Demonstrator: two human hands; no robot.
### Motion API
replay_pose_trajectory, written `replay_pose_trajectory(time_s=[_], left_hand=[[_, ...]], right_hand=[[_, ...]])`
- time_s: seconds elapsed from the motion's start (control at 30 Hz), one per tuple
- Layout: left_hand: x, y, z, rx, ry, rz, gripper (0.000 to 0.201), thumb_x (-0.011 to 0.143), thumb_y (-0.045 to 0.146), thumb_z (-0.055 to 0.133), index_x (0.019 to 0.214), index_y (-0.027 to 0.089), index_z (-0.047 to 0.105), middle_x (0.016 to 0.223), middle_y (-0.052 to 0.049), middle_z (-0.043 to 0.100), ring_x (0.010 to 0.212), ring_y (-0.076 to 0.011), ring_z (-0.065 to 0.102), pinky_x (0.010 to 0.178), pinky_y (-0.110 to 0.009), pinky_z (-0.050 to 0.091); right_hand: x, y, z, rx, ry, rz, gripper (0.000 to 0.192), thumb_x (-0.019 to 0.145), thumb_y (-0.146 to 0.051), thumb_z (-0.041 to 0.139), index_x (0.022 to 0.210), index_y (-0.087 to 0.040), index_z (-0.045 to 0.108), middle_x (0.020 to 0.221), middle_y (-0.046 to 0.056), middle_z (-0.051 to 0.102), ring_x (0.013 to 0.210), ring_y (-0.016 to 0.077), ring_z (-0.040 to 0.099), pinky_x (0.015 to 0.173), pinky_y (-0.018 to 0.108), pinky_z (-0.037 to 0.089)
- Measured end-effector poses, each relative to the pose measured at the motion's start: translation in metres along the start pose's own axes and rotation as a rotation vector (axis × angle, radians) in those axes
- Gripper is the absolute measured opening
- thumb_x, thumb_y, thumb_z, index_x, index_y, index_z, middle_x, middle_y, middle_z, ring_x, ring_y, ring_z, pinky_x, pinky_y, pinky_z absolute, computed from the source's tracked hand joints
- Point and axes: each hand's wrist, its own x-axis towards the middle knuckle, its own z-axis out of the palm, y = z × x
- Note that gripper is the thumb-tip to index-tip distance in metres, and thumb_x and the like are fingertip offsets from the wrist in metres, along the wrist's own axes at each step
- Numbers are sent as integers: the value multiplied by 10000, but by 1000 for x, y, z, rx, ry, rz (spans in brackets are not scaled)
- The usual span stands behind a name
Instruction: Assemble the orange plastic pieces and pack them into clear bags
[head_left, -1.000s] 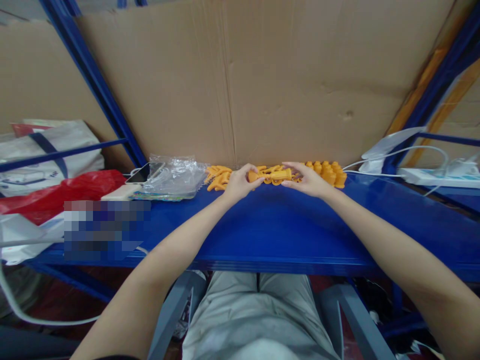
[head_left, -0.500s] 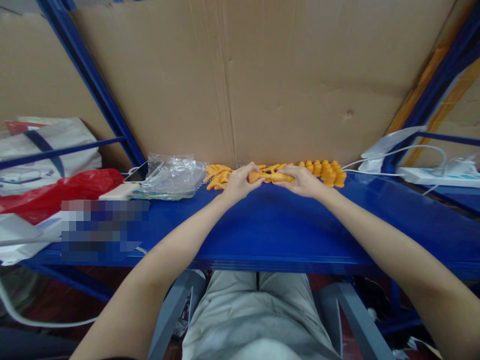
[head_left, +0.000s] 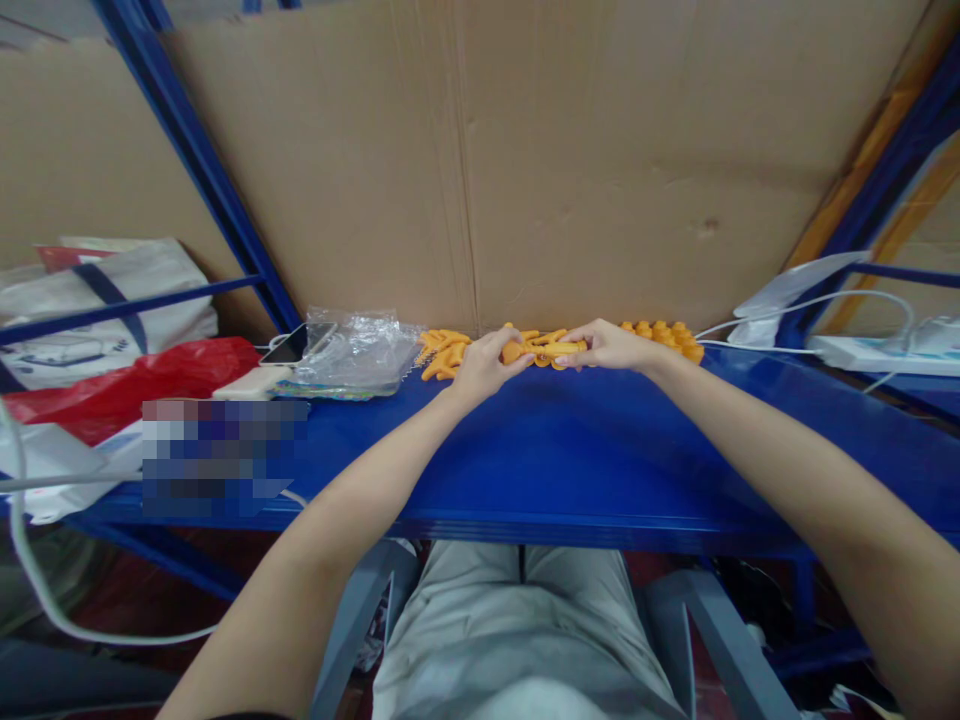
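Both hands are out at the far edge of the blue tabletop [head_left: 555, 450], right against the cardboard sheet [head_left: 525, 170]. The left hand [head_left: 484, 362] has its fingers pinched on the rounded end of an orange plastic piece [head_left: 544, 350], and the right hand [head_left: 611, 346] closes its fingers on the other end, so the piece lies level between the two hands, just above the tabletop. Under and behind that piece sits a scatter of loose orange parts [head_left: 444, 352], reaching off to the left of the left hand. To the right of the right hand, a row of orange caps [head_left: 671, 334] stands against the cardboard sheet. Left of the loose parts lies a crumpled clear plastic bag [head_left: 349, 350], with a phone [head_left: 289, 346] touching its left edge. Further left, a red bag [head_left: 142, 375]. At the far right, a white power strip [head_left: 877, 352] with its cables.
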Motion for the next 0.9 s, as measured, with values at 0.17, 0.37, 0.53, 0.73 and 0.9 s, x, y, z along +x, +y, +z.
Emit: replay_pose_trajectory(time_s=[0.17, 0.37, 0.53, 0.73, 0.9], left_hand=[[1, -7, 1, 2, 12, -4, 200, 839, 279, 717, 980, 189, 605, 962, -40, 716, 880, -179, 678, 816, -288, 503], [2, -15, 0, -21, -6, -107, 205, 834, 327, 715, 928, 204, 581, 720, 44, 634, 617, -123, 585, 625, -226, 431], [1, -18, -2, -54, -32, -128, 220, 827, 367, 711, 907, 217, 572, 606, 87, 540, 529, -105, 512, 567, -209, 370], [0, -15, -1, -25, -51, -95, 204, 823, 325, 720, 913, 214, 574, 716, 49, 638, 649, -134, 609, 649, -224, 429], [-1, -13, 1, 8, -69, -69, 194, 819, 324, 727, 907, 214, 594, 801, 17, 683, 732, -161, 655, 701, -246, 469]], right_hand=[[8, 4, 2, -21, 22, -1, 470, 680, -576, 751, 925, -175, 782, 700, 34, 702, 575, 123, 565, 536, 248, 443], [20, 14, 17, -221, 234, -117, 440, 758, -536, 711, 994, -169, 763, 894, 97, 744, 780, 216, 664, 705, 324, 508], [19, 10, 25, -484, 281, -171, 284, 837, -396, 685, 1024, -201, 774, 941, 103, 740, 892, 250, 672, 794, 334, 482], [15, 10, 23, -426, 228, -156, 279, 816, -359, 699, 1020, -189, 784, 958, 98, 747, 894, 246, 681, 798, 327, 484], [12, 11, 25, -334, 208, -145, 258, 788, -395, 711, 945, -204, 788, 952, 80, 767, 876, 252, 687, 776, 339, 497]])
